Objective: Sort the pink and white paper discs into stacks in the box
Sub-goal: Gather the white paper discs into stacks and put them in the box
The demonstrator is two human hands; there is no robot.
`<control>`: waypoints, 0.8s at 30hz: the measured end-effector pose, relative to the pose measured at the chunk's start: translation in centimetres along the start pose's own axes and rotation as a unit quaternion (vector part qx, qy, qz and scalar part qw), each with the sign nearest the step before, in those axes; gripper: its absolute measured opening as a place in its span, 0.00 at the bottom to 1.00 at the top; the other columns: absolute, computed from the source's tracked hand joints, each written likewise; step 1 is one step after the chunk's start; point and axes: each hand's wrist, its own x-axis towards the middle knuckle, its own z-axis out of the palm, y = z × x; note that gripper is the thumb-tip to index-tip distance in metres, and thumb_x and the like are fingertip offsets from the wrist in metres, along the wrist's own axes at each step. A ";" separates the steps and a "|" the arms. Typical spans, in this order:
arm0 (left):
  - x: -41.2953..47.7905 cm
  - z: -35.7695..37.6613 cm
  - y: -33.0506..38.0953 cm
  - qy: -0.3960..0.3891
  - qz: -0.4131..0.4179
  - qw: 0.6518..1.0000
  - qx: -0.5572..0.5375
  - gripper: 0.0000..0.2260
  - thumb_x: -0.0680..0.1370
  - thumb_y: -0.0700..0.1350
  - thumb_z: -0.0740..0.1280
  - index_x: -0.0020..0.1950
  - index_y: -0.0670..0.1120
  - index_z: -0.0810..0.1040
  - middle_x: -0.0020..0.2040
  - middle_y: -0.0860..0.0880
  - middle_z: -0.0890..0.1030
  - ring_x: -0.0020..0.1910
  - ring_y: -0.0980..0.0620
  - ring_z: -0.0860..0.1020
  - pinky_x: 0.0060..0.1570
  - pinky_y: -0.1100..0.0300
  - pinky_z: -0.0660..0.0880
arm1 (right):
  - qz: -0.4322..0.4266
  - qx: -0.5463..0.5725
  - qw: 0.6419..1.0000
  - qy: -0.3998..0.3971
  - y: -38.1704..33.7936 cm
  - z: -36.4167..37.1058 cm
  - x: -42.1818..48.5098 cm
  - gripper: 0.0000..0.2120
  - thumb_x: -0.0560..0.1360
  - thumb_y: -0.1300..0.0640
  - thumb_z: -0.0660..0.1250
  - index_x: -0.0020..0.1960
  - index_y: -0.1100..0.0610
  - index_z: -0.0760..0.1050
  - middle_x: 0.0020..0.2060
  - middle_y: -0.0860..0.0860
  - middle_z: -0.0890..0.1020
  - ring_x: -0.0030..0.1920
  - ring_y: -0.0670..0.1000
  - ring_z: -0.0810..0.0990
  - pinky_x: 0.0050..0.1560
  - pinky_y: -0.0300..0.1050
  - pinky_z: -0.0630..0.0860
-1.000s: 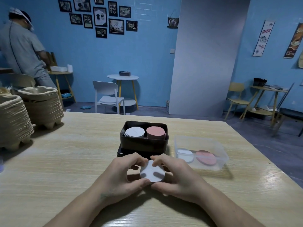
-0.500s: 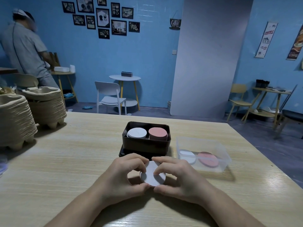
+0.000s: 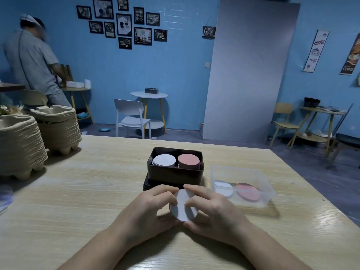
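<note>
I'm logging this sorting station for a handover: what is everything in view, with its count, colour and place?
light wooden table: one, pale wood, under everything
dark rectangular box: one, blackish, table centre
flat dark piece: one, black, under the box
white paper disc stack: one, white, box's left half
pink paper disc stack: one, pink, box's right half
clear plastic tub: one, see-through, right of box
loose white discs: count unclear, white, tub's left side
loose pink discs: count unclear, pink, tub's right side
stacked pulp trays: two stacks, beige, table's far left
held white paper discs: count unclear, white, between both hands
background person: one, grey shirt, back left
left hand: one, grips held discs' left edge
right hand: one, grips their right edge
</note>
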 end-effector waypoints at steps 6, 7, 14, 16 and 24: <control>0.0 0.0 0.0 -0.007 0.000 1.000 0.009 0.13 0.73 0.55 0.79 0.51 0.54 0.78 0.64 0.57 0.80 0.60 0.59 0.81 0.52 0.60 0.81 | -0.031 -0.063 0.998 0.003 -0.4 0.0 0.3 0.12 0.74 0.44 0.73 0.49 0.50 0.77 0.67 0.54 0.79 0.61 0.54 0.83 0.51 0.44 0.83; 0.0 -0.1 0.0 -0.010 -0.001 1.000 0.009 0.13 0.74 0.55 0.78 0.52 0.54 0.78 0.64 0.58 0.80 0.59 0.59 0.81 0.51 0.60 0.81 | -0.033 -0.071 0.997 0.006 -0.4 0.0 0.5 0.12 0.73 0.44 0.73 0.49 0.50 0.77 0.67 0.54 0.79 0.60 0.54 0.83 0.50 0.44 0.83; -0.3 -1.7 0.6 0.014 -0.026 1.000 -0.005 0.11 0.77 0.57 0.71 0.56 0.56 0.77 0.59 0.64 0.77 0.56 0.63 0.78 0.52 0.56 0.79 | 0.017 -0.025 0.999 0.013 0.0 -1.0 1.5 0.13 0.73 0.45 0.75 0.48 0.48 0.73 0.64 0.49 0.79 0.61 0.48 0.79 0.57 0.31 0.70; -0.3 -2.0 0.2 0.030 -0.037 0.999 0.006 0.09 0.78 0.56 0.69 0.55 0.56 0.76 0.53 0.62 0.77 0.52 0.61 0.78 0.49 0.53 0.79 | 0.032 -0.023 0.999 0.022 0.5 -1.7 2.2 0.12 0.73 0.44 0.76 0.46 0.48 0.75 0.62 0.47 0.79 0.60 0.45 0.78 0.56 0.31 0.70; -0.4 -2.6 -0.4 0.089 -0.089 0.991 0.037 0.08 0.77 0.58 0.65 0.49 0.55 0.74 0.43 0.61 0.77 0.44 0.59 0.77 0.42 0.53 0.78 | 0.101 0.002 0.993 0.065 1.6 -3.8 9.6 0.12 0.70 0.45 0.75 0.44 0.51 0.77 0.45 0.45 0.80 0.45 0.48 0.76 0.46 0.42 0.73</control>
